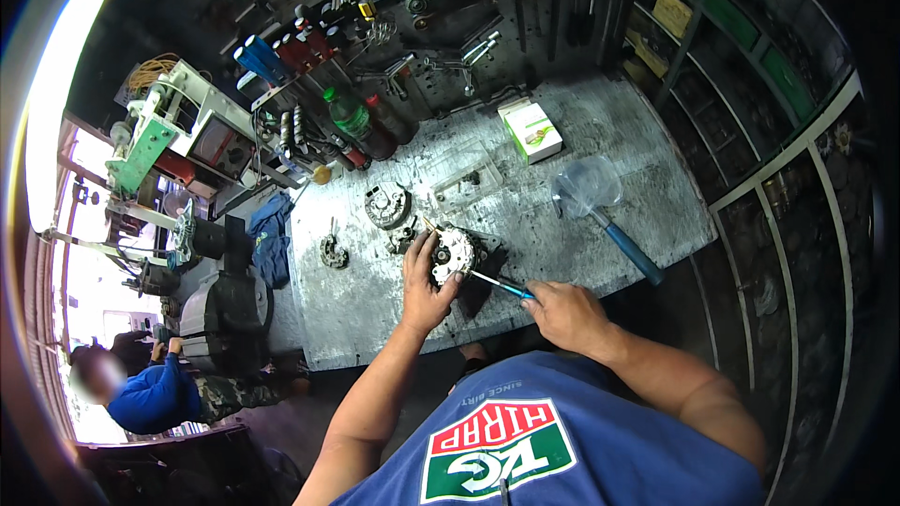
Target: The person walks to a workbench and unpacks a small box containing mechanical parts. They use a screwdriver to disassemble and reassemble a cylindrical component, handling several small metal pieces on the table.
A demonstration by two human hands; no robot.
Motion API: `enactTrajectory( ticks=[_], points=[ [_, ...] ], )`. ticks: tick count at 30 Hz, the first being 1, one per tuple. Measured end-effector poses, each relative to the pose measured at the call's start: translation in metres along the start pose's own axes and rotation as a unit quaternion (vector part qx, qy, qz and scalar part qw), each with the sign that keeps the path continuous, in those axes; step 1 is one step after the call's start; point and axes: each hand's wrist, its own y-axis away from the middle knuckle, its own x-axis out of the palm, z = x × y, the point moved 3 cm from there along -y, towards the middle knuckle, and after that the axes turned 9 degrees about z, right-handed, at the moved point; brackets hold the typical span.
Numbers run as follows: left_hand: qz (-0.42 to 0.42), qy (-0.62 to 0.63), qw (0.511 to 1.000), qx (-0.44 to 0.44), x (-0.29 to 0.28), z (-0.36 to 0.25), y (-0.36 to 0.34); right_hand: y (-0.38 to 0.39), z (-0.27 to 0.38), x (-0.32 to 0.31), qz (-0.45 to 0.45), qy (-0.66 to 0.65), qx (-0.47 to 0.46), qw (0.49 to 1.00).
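On the metal-topped workbench, my left hand (429,283) is closed round the side of a round metal machine part (453,253) that looks like an alternator. My right hand (569,315) grips the blue handle of a screwdriver (509,289). The screwdriver's thin shaft reaches left to the part's lower right edge, near my left thumb; its exact contact is too small to make out. Just beyond my left hand lies a round slotted metal housing (385,204). A smaller metal piece (333,251) sits farther left.
A clear plastic tray (465,183), a white-and-green box (532,131) and a blue-handled tool (630,250) beside clear plastic lie beyond. Bottles (349,114) and tool racks line the back. A blue cloth (270,239) hangs left; another person (155,394) works farther left.
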Motion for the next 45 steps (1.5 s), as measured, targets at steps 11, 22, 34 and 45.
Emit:
enactTrajectory(
  ticks=[11,22,34,45],
  points=[
    [0.003,-0.044,0.999,-0.001,-0.002,-0.002,0.001,-0.020,-0.005,0.002,0.123,-0.080,0.075,0.986],
    [-0.002,-0.028,1.000,0.003,-0.003,0.000,0.003,-0.023,-0.021,0.011,0.154,-0.140,0.057,0.976],
    [-0.025,0.029,0.999,-0.032,-0.003,0.001,0.008,-0.016,-0.106,0.024,0.111,-0.150,0.055,0.981],
    [0.066,-0.058,0.996,0.029,-0.068,0.077,-0.156,-0.017,-0.171,0.053,-0.076,-0.199,0.279,0.936]
  ],
)
